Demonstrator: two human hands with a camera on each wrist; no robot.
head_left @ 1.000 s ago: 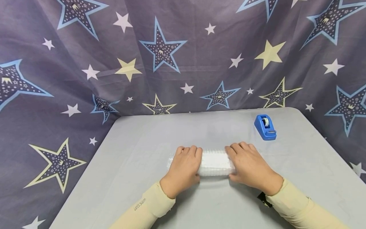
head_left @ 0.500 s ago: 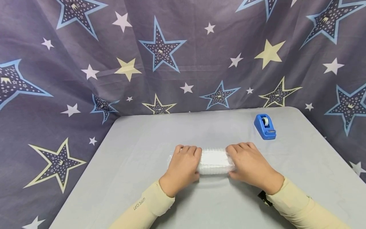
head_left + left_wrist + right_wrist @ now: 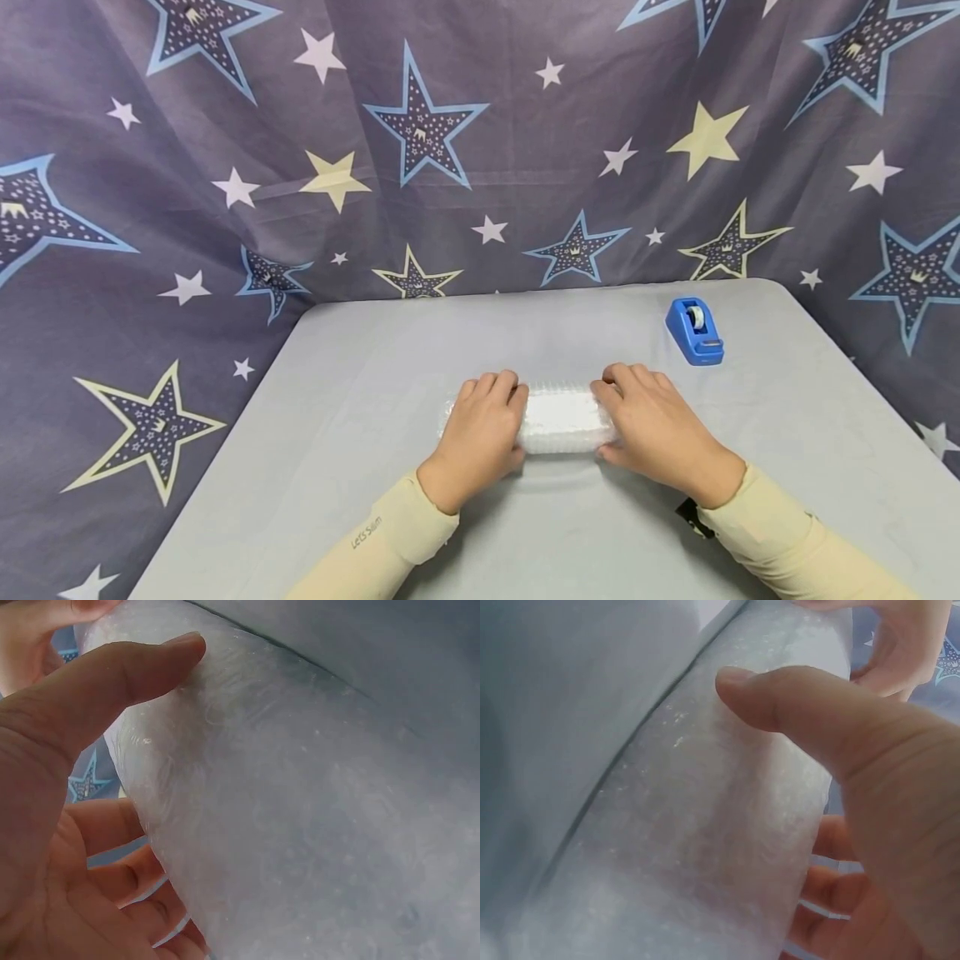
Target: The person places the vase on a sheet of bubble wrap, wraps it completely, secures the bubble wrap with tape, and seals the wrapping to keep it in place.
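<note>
Dark fabric (image 3: pixel 517 92) printed with stars is hanging behind a grey worktop (image 3: pixel 360 375). Near the worktop's middle, a bubble-wrap bundle (image 3: pixel 564 421) is stretching crosswise between two hands, showing white through its wrapping. The left hand (image 3: pixel 480 433) is gripping it toward its left end, thumb on the near side and fingers reaching over the far side; the right hand (image 3: pixel 660 433) is gripping the right end likewise. Beyond the right hand, a blue tape dispenser (image 3: pixel 688 342) is standing apart from the bundle, holding a whitish tape roll (image 3: pixel 697 317).
</note>
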